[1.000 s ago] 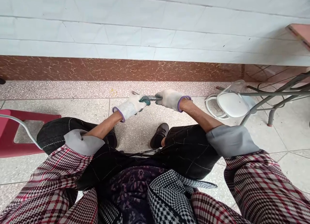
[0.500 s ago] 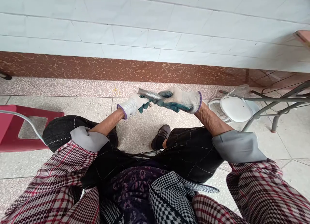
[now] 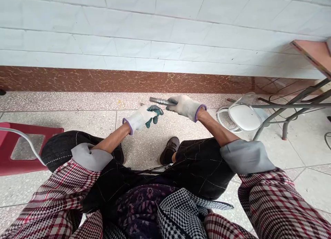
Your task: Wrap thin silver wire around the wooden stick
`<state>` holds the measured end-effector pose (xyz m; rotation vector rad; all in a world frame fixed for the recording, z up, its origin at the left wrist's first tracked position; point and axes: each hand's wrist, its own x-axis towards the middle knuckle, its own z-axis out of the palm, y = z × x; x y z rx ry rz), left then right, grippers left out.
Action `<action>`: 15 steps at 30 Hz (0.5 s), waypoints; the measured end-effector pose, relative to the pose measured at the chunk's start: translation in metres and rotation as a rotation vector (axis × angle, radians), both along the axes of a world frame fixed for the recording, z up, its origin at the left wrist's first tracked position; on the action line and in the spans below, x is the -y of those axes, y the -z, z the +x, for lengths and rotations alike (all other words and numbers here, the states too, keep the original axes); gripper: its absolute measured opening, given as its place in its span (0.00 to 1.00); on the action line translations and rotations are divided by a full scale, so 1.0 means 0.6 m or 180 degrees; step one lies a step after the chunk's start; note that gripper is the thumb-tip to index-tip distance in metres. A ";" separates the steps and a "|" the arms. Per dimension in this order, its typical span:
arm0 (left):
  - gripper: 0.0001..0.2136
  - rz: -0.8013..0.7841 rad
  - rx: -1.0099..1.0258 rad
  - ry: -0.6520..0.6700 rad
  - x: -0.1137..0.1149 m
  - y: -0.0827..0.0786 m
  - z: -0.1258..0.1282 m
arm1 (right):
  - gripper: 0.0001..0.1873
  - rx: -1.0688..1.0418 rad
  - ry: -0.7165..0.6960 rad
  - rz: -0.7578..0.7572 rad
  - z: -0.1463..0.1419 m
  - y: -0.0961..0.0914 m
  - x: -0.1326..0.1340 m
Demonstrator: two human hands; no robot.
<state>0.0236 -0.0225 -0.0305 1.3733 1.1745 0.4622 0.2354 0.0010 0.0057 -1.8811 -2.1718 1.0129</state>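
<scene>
I sit with both arms stretched out over the tiled floor, wearing white knit gloves with green palms. My right hand [image 3: 184,106] is closed round one end of a short grey metal rod [image 3: 159,101], which sticks out level to the left. My left hand [image 3: 144,116] hangs just below and left of the rod's free end. Its green fingertips are curled in, apart from the rod, and I cannot see anything inside them.
A thin metal tool [image 3: 152,169] lies across my lap. A red plastic stool [image 3: 10,146] with a white cable [image 3: 23,137] over it stands left. A white round container [image 3: 243,116] and grey table legs [image 3: 292,111] stand right. The tiled wall [image 3: 155,42] is close ahead.
The left hand has let go of the rod and dropped just below it. The right hand has turned palm-down and keeps the rod, now level.
</scene>
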 end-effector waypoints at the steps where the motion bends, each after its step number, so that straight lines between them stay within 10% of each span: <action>1: 0.06 -0.0056 0.0093 -0.0055 -0.001 0.003 0.002 | 0.06 -0.0125 0.0127 0.0065 0.000 -0.006 -0.002; 6: 0.06 -0.0156 0.0204 -0.0182 -0.009 0.011 0.001 | 0.10 -0.1318 0.0521 -0.0177 -0.001 -0.029 0.019; 15: 0.03 0.0131 -0.0065 -0.0070 -0.024 -0.006 -0.024 | 0.12 -0.1057 -0.0613 -0.1344 -0.002 -0.020 0.056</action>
